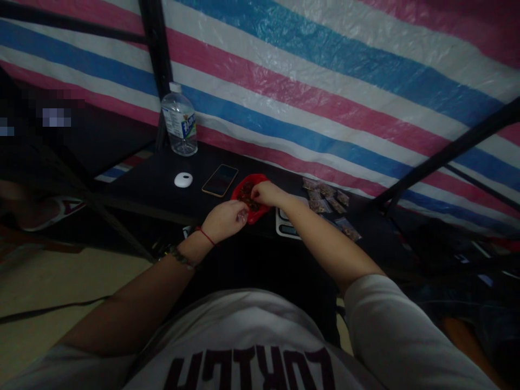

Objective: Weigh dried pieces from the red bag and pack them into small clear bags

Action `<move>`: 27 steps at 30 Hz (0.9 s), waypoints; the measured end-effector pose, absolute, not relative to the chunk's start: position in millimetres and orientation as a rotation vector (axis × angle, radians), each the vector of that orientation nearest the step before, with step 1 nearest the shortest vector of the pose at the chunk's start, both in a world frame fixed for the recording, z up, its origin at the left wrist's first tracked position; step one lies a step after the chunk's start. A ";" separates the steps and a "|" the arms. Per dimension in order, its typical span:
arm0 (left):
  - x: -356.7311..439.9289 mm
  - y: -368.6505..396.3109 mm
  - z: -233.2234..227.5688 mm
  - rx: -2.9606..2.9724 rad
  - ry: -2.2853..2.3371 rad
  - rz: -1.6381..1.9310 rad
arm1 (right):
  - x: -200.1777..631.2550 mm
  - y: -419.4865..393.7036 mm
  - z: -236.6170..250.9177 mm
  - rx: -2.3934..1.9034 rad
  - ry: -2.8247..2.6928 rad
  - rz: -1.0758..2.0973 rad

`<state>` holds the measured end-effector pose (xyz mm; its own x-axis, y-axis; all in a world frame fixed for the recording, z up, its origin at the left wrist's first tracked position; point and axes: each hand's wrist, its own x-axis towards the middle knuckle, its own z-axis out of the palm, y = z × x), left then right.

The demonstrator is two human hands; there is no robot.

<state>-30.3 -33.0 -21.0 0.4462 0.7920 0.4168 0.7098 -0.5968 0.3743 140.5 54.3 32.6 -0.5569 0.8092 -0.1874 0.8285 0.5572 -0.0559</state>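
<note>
A red bowl (pixel 251 219) with small brown pieces (pixel 246 193) in it stands near the front of the black table. My right hand (pixel 266 193) reaches into it from the right, fingers pinched among the pieces; whether a piece is between them is hidden. At the bowl's near left rim, my left hand (pixel 225 219) is closed on a small clear plastic bag (pixel 242 216). Partly under my right forearm lies a white digital scale (pixel 287 229). Several small filled bags (pixel 325 189) lie to the right of it, with one more bag (pixel 348 229) nearer the edge.
Left of the bowl lie a phone (pixel 220 180) and a white rounded object (pixel 183 180). A large clear bottle (pixel 179 122) stands at the back left, by a dark upright post (pixel 156 49). Striped plastic sheeting (pixel 300 97) hangs behind the table.
</note>
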 end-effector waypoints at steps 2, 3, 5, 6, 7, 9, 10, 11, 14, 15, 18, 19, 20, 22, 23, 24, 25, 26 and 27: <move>-30.1 -33.2 -20.9 2.546 1.333 0.862 | 140.4 53.3 29.2 1.380 2.629 -0.223; -30.2 -33.4 -20.9 2.544 1.333 0.865 | 140.0 52.8 26.8 1.362 2.611 -0.225; -30.5 -33.7 -20.8 2.543 1.326 0.858 | 139.1 52.4 21.7 1.336 2.567 -0.217; -30.7 -33.9 -20.8 2.543 1.322 0.853 | 138.7 52.3 19.3 1.330 2.556 -0.212; -30.9 -34.1 -20.7 2.543 1.318 0.852 | 138.4 52.4 17.0 1.324 2.555 -0.210; -30.9 -34.4 -20.8 2.540 1.313 0.860 | 138.3 52.8 13.1 1.316 2.575 -0.203; -30.8 -34.5 -20.9 2.537 1.312 0.865 | 138.5 53.0 11.4 1.315 2.588 -0.204; -30.6 -34.5 -21.1 2.534 1.312 0.867 | 138.9 53.2 10.0 1.314 2.599 -0.206; -29.9 -34.4 -22.2 2.528 1.319 0.865 | 140.0 53.1 7.6 1.326 2.628 -0.215; -29.6 -34.3 -22.5 2.526 1.320 0.863 | 140.3 52.7 7.6 1.328 2.641 -0.212; -29.2 -33.9 -23.3 2.513 1.317 0.858 | 140.4 50.3 9.8 1.346 2.675 -0.181; -29.2 -33.8 -23.3 2.511 1.313 0.857 | 140.3 49.3 10.9 1.349 2.683 -0.177; -29.1 -33.8 -23.3 2.511 1.311 0.857 | 140.3 48.4 11.9 1.348 2.689 -0.174; -29.0 -33.7 -23.0 2.514 1.313 0.859 | 140.7 46.7 13.3 1.347 2.705 -0.162; -28.9 -33.7 -22.7 2.517 1.315 0.861 | 141.1 46.2 13.4 1.348 2.714 -0.153; -28.8 -33.7 -22.4 2.520 1.316 0.860 | 141.7 45.9 13.1 1.352 2.721 -0.145; -28.8 -33.8 -22.2 2.522 1.318 0.859 | 142.4 45.8 12.6 1.359 2.724 -0.140; -28.7 -33.8 -22.0 2.523 1.320 0.857 | 143.2 45.9 11.9 1.365 2.726 -0.140; -28.7 -33.7 -21.9 2.522 1.322 0.854 | 143.9 45.9 11.3 1.369 2.724 -0.144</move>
